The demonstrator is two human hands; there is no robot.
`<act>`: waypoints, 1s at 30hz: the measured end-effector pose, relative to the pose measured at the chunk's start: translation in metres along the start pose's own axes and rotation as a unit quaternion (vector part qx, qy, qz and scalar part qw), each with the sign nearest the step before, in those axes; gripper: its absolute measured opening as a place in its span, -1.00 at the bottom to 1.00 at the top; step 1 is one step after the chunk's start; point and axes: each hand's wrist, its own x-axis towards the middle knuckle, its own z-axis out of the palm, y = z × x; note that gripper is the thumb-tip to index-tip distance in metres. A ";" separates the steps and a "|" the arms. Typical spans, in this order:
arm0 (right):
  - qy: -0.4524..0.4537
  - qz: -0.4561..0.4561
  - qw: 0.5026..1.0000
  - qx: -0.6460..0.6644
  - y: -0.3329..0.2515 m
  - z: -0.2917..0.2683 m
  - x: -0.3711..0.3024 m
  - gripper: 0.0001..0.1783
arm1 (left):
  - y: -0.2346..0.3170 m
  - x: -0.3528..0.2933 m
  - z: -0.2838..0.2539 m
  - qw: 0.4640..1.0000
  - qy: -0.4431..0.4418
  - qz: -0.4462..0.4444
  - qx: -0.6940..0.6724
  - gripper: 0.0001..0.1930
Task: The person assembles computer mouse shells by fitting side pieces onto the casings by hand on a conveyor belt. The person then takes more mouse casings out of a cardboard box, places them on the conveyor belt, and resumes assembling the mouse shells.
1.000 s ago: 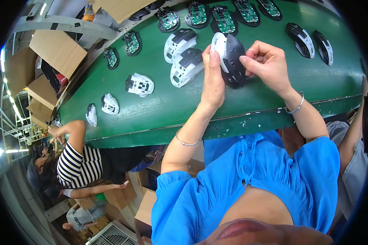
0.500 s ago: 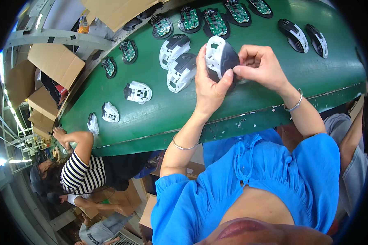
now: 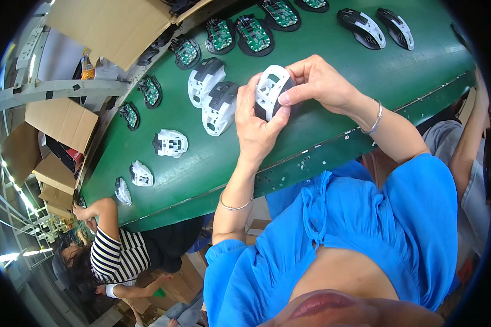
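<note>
A white and black computer mouse shell [image 3: 270,90] is held above the green bench. My left hand [image 3: 258,128] wraps round its left side and lower end, thumb in front. My right hand [image 3: 316,87] grips its right side, thumb tip pressed on the white rim and the other fingers curled behind. The shell is tilted, with openings showing in its white part; its far side is hidden. Just left of my left hand lie two white mouse shells with dark tops, one nearer [image 3: 219,109] and one farther [image 3: 206,80].
Mouse bases with green circuit boards [image 3: 253,35] line the bench's far side. Two black and white mice [image 3: 361,28] lie at the far right. More white shells [image 3: 171,143] sit to the left. Cardboard boxes [image 3: 63,128] stand beyond; a person in a striped top [image 3: 120,253] works at left.
The shell and both hands have shifted slightly left in the picture, and the shell is turned to show more of its white, open part. The whole view has swung a little.
</note>
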 end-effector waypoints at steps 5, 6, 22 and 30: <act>0.033 0.041 0.998 0.035 0.005 0.006 0.002 -0.78 | 0.001 0.002 -0.015 0.997 -0.037 -0.056 -0.030 -0.31; 0.055 0.045 0.995 0.062 0.001 0.004 0.001 -0.79 | 0.004 0.001 -0.019 0.997 -0.051 -0.055 0.030 -0.29; -0.011 -0.212 0.805 -0.554 0.020 -0.018 -0.008 -0.37 | -0.002 -0.009 -0.027 0.949 -0.141 0.022 0.280 -0.25; -0.016 -0.245 0.784 -0.570 0.020 -0.023 0.000 -0.43 | -0.021 -0.004 -0.017 0.959 -0.061 0.123 0.247 -0.38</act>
